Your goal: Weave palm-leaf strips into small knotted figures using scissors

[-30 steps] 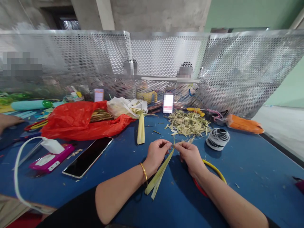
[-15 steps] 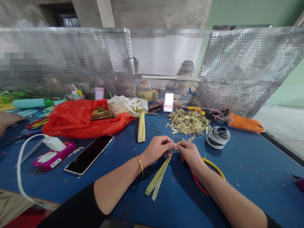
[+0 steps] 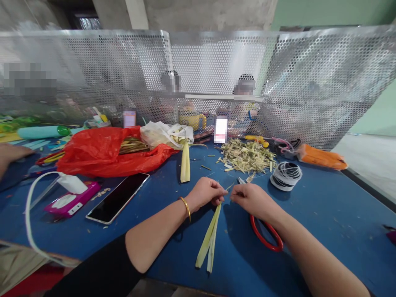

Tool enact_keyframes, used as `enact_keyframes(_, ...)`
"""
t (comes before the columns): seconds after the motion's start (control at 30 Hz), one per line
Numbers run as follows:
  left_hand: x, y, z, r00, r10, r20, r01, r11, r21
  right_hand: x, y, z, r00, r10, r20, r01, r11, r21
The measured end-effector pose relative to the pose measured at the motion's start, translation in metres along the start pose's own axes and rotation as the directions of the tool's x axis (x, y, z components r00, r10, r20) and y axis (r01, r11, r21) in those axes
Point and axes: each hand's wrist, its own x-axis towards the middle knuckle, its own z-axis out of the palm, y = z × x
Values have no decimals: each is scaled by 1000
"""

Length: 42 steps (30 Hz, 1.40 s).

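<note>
My left hand, with a gold bangle at the wrist, is closed in a pinch. It grips the top of a folded pale green-yellow leaf strip, which looks like corn husk. Two flat tails of the strip hang down toward me. A thin end pokes up past my left fingertips. Just to the right, my right hand is curled with thumb and fingers together; whatever it may hold is hidden. Beneath my right hand and forearm lie scissors with a red handle, their metal tip showing beyond the knuckles.
A heap of husk scraps lies ahead, beside a roll of white cord. Another husk piece hangs from a white bag. To the left are a red bag, a phone and a purple power strip.
My right hand has drawn slightly right, away from the left fingertips. My right forearm has shifted, uncovering more of the red scissor handle and the blade tip. My left hand still grips the strip.
</note>
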Motion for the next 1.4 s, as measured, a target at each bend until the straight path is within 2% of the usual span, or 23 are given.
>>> enact_keyframes(0.1,0,-1,0,1000,14,24,-15,1000,18,3,1,-1,989,-71,-131,89,987,132)
enact_keyframes(0.2,0,-2,0,996,63,64,-65,997,33,7,3,2,946,-137,-295,203,957,207)
enact_keyframes(0.3,-1,-2,0,986,113,126,-120,992,48,8,3,7,906,-205,-370,306,921,241)
enact_keyframes(0.37,-1,-1,-1,977,134,168,-147,987,68,8,1,10,902,-242,-357,338,911,237)
enact_keyframes(0.43,-2,0,-2,968,139,211,-161,982,94,8,0,12,922,-240,-302,306,932,193)
enact_keyframes(0.57,-3,2,-4,957,107,269,-150,978,143,7,-1,14,974,-128,-185,128,992,-11)
enact_keyframes(0.67,-3,3,-5,952,88,292,-144,974,174,9,-1,18,975,-48,-215,30,996,-86)
enact_keyframes(0.73,-3,3,-3,959,87,268,-145,968,203,11,0,21,974,-26,-226,22,1000,-20)
enact_keyframes(0.8,-4,2,-2,971,98,220,-143,970,196,13,1,23,976,-22,-216,52,990,132)
enact_keyframes(0.93,-4,1,0,988,78,135,-88,994,69,14,6,16,975,71,-211,32,893,449)
enact_keyframes(1.0,-3,1,-1,991,52,124,-54,998,17,12,8,9,978,120,-168,-24,874,486)
enact_keyframes(1.13,-1,0,-4,992,43,121,-35,997,-61,9,13,3,993,117,33,-118,868,483)
enact_keyframes(1.3,0,0,-6,988,57,141,-45,996,-83,13,14,22,996,91,-6,-72,823,563)
enact_keyframes(1.4,1,1,-7,986,63,152,-50,995,-87,14,13,31,995,100,25,-95,792,603)
